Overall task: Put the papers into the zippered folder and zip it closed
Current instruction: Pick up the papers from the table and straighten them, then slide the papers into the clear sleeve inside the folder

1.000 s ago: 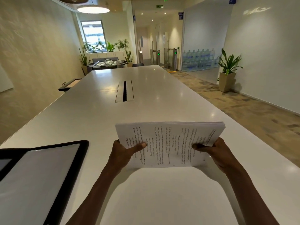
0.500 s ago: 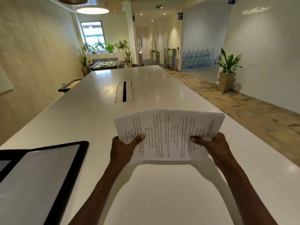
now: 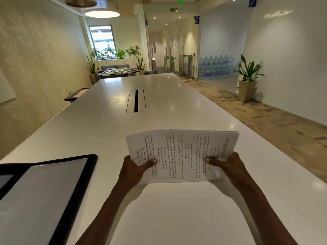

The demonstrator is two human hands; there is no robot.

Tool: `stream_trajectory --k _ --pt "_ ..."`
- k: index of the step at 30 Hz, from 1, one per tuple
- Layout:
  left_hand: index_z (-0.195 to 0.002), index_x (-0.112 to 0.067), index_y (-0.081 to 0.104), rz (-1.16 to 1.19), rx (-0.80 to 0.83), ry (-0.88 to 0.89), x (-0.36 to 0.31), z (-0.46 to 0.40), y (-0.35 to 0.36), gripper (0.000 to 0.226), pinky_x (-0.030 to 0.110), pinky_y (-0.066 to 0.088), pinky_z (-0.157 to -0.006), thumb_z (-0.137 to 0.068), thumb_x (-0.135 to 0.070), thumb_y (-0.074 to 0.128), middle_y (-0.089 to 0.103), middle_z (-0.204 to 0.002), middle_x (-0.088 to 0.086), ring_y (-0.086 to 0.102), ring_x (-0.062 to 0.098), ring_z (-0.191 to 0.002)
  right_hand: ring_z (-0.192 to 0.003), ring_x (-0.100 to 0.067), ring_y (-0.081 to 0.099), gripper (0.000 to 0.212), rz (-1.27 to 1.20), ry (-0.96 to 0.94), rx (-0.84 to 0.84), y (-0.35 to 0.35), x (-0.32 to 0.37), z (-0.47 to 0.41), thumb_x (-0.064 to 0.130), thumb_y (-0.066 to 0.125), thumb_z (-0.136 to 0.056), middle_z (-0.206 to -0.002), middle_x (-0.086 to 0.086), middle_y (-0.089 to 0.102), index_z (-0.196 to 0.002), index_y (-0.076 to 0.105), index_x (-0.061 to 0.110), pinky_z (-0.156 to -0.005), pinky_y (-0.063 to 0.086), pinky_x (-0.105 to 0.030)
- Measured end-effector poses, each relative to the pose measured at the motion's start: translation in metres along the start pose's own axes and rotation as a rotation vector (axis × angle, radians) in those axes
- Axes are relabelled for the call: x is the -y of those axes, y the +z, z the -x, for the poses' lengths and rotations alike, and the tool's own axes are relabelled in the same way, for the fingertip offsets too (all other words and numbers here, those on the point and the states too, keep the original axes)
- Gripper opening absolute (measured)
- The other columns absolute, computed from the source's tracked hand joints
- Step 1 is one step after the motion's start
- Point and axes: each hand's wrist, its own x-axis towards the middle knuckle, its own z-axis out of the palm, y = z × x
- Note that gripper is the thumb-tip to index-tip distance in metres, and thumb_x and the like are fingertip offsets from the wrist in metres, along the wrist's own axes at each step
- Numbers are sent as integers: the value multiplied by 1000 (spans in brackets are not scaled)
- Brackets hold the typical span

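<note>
Since a second ago I have tilted the papers point(image 3: 182, 154) steeper; my left hand point(image 3: 131, 171) and right hand point(image 3: 230, 169) grip their near corners, thumbs on top, above the tabletop point(image 3: 177, 218). Leftward, the open zippered folder point(image 3: 40, 197) lies flat.

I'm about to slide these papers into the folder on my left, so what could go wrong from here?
1. The stack of papers is held only near its bottom corners by the left hand and right hand, with the top edge unsupported. Loose sheets might fan out or slip.
2. The folder lies at the left, partly out of view. Its opening can't be seen, so corners could catch on the black edge when going in.
</note>
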Motion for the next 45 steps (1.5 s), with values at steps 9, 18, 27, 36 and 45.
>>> stream_trajectory --k 9,18,27,36,45 --pt "-100 -34 74 104 159 -31 -11 0 -28 43 30 60 -73 -60 -37 89 76 -106 -1 73 21 -96 -94 -20 75 49 69 18 112 8 10 -3 41 87 -64 -110 3 76 -108 72 27 -81 60 -40" --pt "-110 -25 70 135 200 -100 -16 8 -84 49 26 59 -74 -65 -22 88 74 -112 -1 71 19 -103 -107 -25 71 50 14 30 307 50 25 -2 39 87 -71 -119 -2 73 -117 70 28 -92 56 -49" --pt "-123 -19 64 68 135 -137 -31 34 -148 59 45 54 -92 -70 -32 86 71 -119 3 68 23 -110 -96 -18 75 49 27 30 340 117 46 -1 34 86 -68 -108 3 77 -113 70 21 -75 60 -28" --pt "-118 -10 63 393 -404 -303 -19 76 -258 50 38 55 -78 -89 -50 57 74 -108 11 72 25 -98 -85 -22 77 33 -58 119 346 205 50 13 23 83 -75 -99 -1 79 -106 72 20 -62 60 -25" --pt "-114 -7 65 86 -1249 -325 5 157 -336 28 32 47 -81 -88 -16 66 68 -109 15 64 26 -95 -79 -11 76 27 -195 180 326 302 53 34 10 81 -78 -89 11 79 -99 71 24 -57 56 -17"
